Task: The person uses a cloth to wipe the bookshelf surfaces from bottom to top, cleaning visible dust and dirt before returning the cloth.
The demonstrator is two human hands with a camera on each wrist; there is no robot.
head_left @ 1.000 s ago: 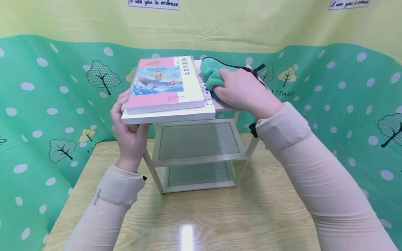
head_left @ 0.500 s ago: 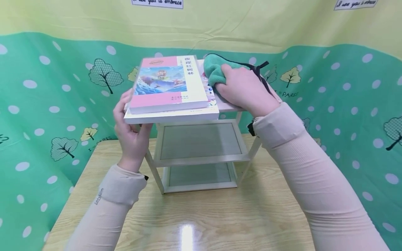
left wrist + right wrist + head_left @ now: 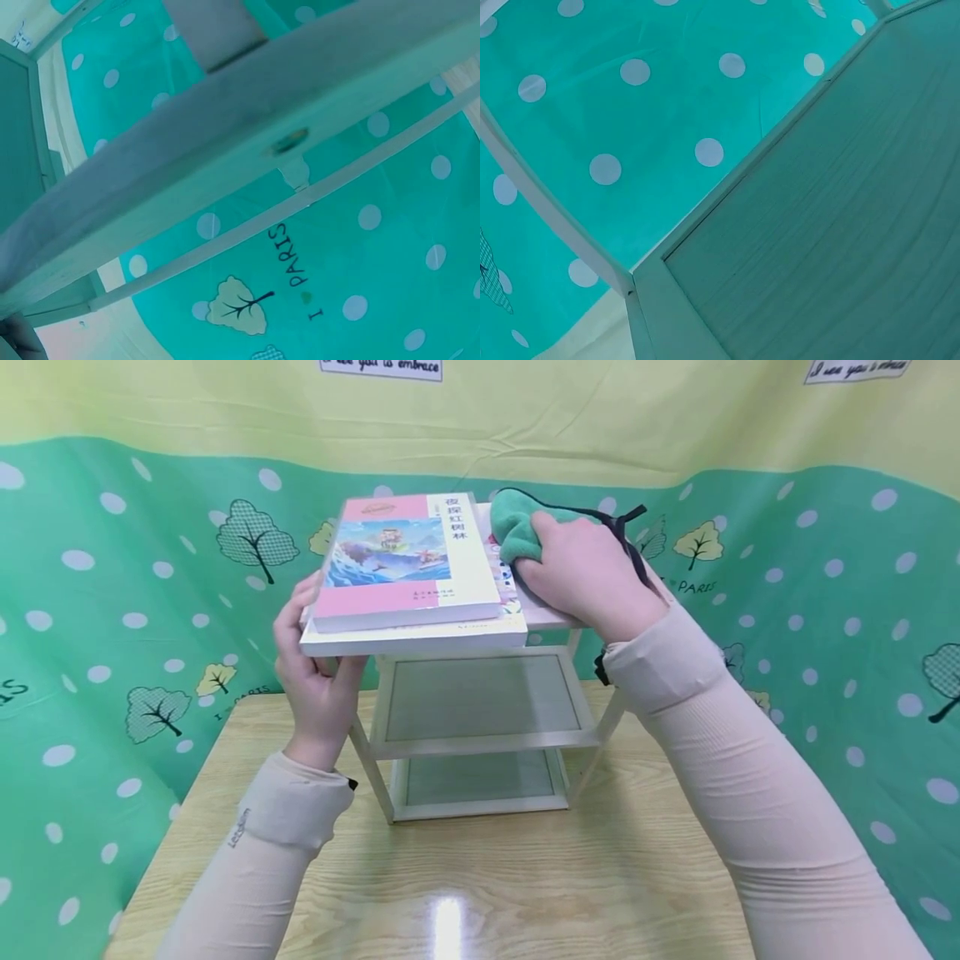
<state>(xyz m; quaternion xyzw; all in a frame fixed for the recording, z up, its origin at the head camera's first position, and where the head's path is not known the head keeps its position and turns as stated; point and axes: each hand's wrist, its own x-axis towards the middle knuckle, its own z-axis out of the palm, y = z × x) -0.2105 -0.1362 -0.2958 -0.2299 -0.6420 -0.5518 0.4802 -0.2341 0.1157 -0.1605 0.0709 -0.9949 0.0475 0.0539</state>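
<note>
Two stacked books overhang the front of the white shelf's top board (image 3: 551, 614). The upper book (image 3: 390, 552) has a pink-and-white cover with a sea picture; the lower, larger book (image 3: 513, 625) shows its white edge and a strip of patterned cover. My left hand (image 3: 318, 685) holds the books at their left side, thumb underneath and fingers up along the edge. To their right, my right hand (image 3: 585, 568) grips a bunched green cloth (image 3: 513, 518) with black trim, over the top board just beside the books. Neither wrist view shows the books or cloth.
Below the top board, the shelf has a middle tier (image 3: 480, 697) and a bottom tier (image 3: 480, 777). It stands on a wood-grain table (image 3: 480, 877), with a green and yellow dotted curtain (image 3: 825, 610) behind. A shelf rail (image 3: 187, 142) crosses the left wrist view.
Everything in the head view has shifted slightly right. Both hands keep their hold, and the right hand with the cloth sits a touch further right.
</note>
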